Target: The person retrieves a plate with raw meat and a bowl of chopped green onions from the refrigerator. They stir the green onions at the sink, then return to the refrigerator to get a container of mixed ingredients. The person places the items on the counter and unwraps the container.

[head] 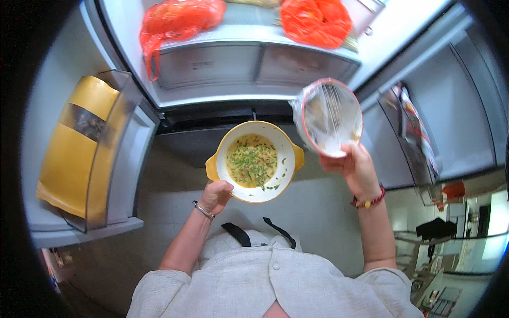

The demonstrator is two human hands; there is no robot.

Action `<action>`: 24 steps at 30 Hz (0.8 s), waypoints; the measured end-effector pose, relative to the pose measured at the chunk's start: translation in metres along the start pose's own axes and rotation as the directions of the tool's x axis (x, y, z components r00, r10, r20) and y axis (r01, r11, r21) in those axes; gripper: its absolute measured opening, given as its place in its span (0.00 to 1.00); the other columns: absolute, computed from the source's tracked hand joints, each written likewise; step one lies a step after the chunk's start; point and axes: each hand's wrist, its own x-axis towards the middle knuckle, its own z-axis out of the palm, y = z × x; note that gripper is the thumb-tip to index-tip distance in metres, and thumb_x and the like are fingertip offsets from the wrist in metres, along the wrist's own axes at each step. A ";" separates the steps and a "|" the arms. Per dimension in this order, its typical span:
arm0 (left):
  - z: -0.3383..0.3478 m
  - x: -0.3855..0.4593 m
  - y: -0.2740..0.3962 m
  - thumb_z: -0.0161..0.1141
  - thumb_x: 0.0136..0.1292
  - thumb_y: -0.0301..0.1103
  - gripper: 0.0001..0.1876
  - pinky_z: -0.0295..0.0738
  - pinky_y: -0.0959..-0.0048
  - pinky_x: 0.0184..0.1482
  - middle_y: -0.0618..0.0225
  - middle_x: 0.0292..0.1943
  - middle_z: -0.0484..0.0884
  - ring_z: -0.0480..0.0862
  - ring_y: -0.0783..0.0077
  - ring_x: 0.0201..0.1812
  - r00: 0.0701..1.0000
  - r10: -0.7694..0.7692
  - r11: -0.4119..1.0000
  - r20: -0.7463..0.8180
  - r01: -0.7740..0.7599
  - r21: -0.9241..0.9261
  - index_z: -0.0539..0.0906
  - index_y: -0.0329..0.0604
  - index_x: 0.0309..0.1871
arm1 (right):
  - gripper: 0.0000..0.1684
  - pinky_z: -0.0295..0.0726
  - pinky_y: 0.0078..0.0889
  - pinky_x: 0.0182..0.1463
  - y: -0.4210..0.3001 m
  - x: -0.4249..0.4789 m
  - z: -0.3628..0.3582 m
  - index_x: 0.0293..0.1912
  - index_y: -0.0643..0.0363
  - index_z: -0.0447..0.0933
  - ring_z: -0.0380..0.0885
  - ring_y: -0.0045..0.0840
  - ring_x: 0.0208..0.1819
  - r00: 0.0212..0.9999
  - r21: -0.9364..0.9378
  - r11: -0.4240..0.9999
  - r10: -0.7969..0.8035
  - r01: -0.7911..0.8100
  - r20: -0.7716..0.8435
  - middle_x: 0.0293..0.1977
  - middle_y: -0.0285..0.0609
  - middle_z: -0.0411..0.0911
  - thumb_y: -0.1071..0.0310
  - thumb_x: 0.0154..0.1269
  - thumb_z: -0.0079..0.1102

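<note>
My left hand (215, 195) grips the lower left rim of a yellow two-handled bowl (288, 177), white inside. Yellowish liquid food topped with chopped green herbs (252, 161) lies in it, with bits of green stuck to the inner wall. At the right, my right hand (352, 163) holds a white bowl with a pink rim (361, 115) by its lower edge. Clear plastic wrap (324, 115) covers that bowl, and it is tilted; what it contains cannot be made out clearly. The two bowls are apart, in front of an open refrigerator.
Red plastic bags (181, 24) stand on the refrigerator shelf (246, 33), above drawers (210, 65). The left door (131, 159) has a bin with a large yellow package (73, 159). The right door's bin (409, 139) holds packages. Grey floor (318, 214) lies below.
</note>
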 end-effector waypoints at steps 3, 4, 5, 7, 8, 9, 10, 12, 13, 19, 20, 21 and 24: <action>0.034 -0.016 -0.047 0.53 0.48 0.26 0.28 0.74 0.64 0.57 0.59 0.52 0.79 0.80 0.63 0.52 0.999 -0.048 0.999 0.012 0.047 0.016 0.71 0.34 0.58 | 0.24 0.86 0.31 0.34 0.028 -0.091 -0.060 0.54 0.69 0.66 0.84 0.33 0.33 0.990 -0.002 1.000 0.018 -0.018 -0.138 0.38 0.50 0.80 0.64 0.63 0.45; 0.050 -0.021 -0.065 0.53 0.49 0.27 0.29 0.73 0.63 0.57 0.59 0.53 0.78 0.79 0.62 0.53 0.996 -0.085 0.996 0.025 0.085 0.013 0.71 0.34 0.59 | 0.24 0.86 0.31 0.33 0.031 -0.119 -0.085 0.55 0.69 0.65 0.84 0.33 0.33 0.985 0.014 0.999 0.033 -0.031 -0.171 0.38 0.51 0.80 0.64 0.62 0.45; 0.066 -0.024 -0.081 0.53 0.49 0.28 0.29 0.73 0.62 0.58 0.58 0.53 0.78 0.79 0.62 0.53 0.991 -0.124 0.992 0.040 0.124 0.013 0.70 0.34 0.59 | 0.24 0.86 0.31 0.33 0.031 -0.146 -0.110 0.55 0.69 0.65 0.84 0.33 0.33 0.977 0.032 0.999 0.048 -0.042 -0.206 0.38 0.51 0.80 0.64 0.62 0.45; 0.101 -0.033 -0.107 0.52 0.49 0.32 0.30 0.73 0.59 0.59 0.57 0.55 0.77 0.78 0.58 0.55 0.983 -0.180 0.984 0.035 0.180 0.000 0.69 0.36 0.60 | 0.25 0.86 0.32 0.33 0.036 -0.191 -0.155 0.56 0.69 0.64 0.84 0.35 0.33 0.962 0.072 0.997 0.060 -0.042 -0.267 0.39 0.52 0.80 0.66 0.61 0.45; 0.115 -0.038 -0.115 0.52 0.48 0.32 0.31 0.73 0.59 0.60 0.57 0.55 0.76 0.78 0.58 0.55 0.982 -0.183 0.983 0.050 0.183 -0.006 0.69 0.36 0.60 | 0.25 0.86 0.33 0.33 0.038 -0.211 -0.171 0.56 0.69 0.64 0.84 0.35 0.33 0.949 0.086 0.995 0.065 -0.040 -0.309 0.39 0.52 0.80 0.66 0.61 0.45; 0.127 -0.042 -0.122 0.52 0.48 0.32 0.31 0.72 0.58 0.60 0.57 0.56 0.76 0.78 0.57 0.56 0.981 -0.184 0.983 0.062 0.185 -0.012 0.68 0.35 0.61 | 0.25 0.87 0.33 0.33 0.040 -0.228 -0.184 0.56 0.69 0.64 0.84 0.36 0.33 0.934 0.100 0.994 0.071 -0.039 -0.349 0.39 0.52 0.80 0.66 0.61 0.46; 0.139 -0.046 -0.128 0.52 0.47 0.31 0.32 0.72 0.58 0.60 0.56 0.56 0.76 0.77 0.56 0.56 0.980 -0.182 0.983 0.075 0.184 -0.020 0.68 0.35 0.61 | 0.25 0.87 0.33 0.33 0.042 -0.244 -0.196 0.56 0.69 0.64 0.84 0.36 0.33 0.920 0.113 0.993 0.077 -0.036 -0.384 0.39 0.52 0.80 0.67 0.60 0.46; 0.160 -0.059 -0.137 0.52 0.45 0.30 0.33 0.72 0.56 0.60 0.55 0.56 0.75 0.77 0.55 0.56 0.969 -0.207 0.969 0.138 0.222 -0.108 0.68 0.34 0.61 | 0.24 0.87 0.34 0.34 0.049 -0.273 -0.219 0.55 0.71 0.65 0.84 0.37 0.33 0.902 0.145 0.989 0.073 -0.011 -0.426 0.37 0.53 0.80 0.67 0.60 0.46; 0.167 -0.063 -0.142 0.51 0.44 0.29 0.34 0.72 0.56 0.61 0.55 0.57 0.75 0.77 0.54 0.56 0.961 -0.217 0.957 0.170 0.243 -0.155 0.67 0.34 0.62 | 0.23 0.87 0.34 0.34 0.053 -0.286 -0.226 0.53 0.71 0.66 0.84 0.37 0.34 0.896 0.154 0.988 0.068 0.001 -0.439 0.36 0.54 0.80 0.67 0.61 0.46; 0.195 -0.041 -0.170 0.53 0.43 0.24 0.27 0.72 0.60 0.58 0.57 0.48 0.80 0.80 0.58 0.50 0.909 -0.214 0.959 0.357 0.265 -0.099 0.74 0.33 0.53 | 0.22 0.86 0.32 0.35 0.067 -0.320 -0.256 0.50 0.72 0.68 0.83 0.37 0.35 0.829 0.196 0.979 0.057 0.064 -0.556 0.36 0.55 0.80 0.66 0.60 0.46; 0.198 -0.032 -0.177 0.53 0.43 0.24 0.25 0.73 0.61 0.56 0.58 0.45 0.81 0.81 0.59 0.47 0.912 -0.220 0.964 0.347 0.259 -0.069 0.75 0.32 0.50 | 0.22 0.86 0.33 0.36 0.066 -0.320 -0.259 0.50 0.72 0.68 0.83 0.37 0.36 0.814 0.189 0.979 0.048 0.077 -0.578 0.37 0.55 0.80 0.66 0.60 0.46; 0.199 -0.025 -0.180 0.53 0.43 0.23 0.24 0.73 0.61 0.55 0.59 0.44 0.81 0.81 0.60 0.46 0.907 -0.231 0.963 0.351 0.264 -0.048 0.76 0.32 0.49 | 0.22 0.86 0.33 0.36 0.065 -0.320 -0.261 0.50 0.72 0.68 0.83 0.37 0.36 0.799 0.181 0.979 0.039 0.088 -0.599 0.37 0.55 0.80 0.66 0.60 0.46; 0.217 -0.012 -0.181 0.52 0.43 0.23 0.22 0.73 0.64 0.52 0.60 0.43 0.81 0.81 0.62 0.45 0.894 -0.244 0.965 0.376 0.262 0.003 0.76 0.32 0.47 | 0.23 0.85 0.34 0.38 0.059 -0.328 -0.278 0.51 0.72 0.69 0.83 0.36 0.37 0.770 0.190 0.977 0.050 0.093 -0.636 0.38 0.54 0.80 0.65 0.61 0.46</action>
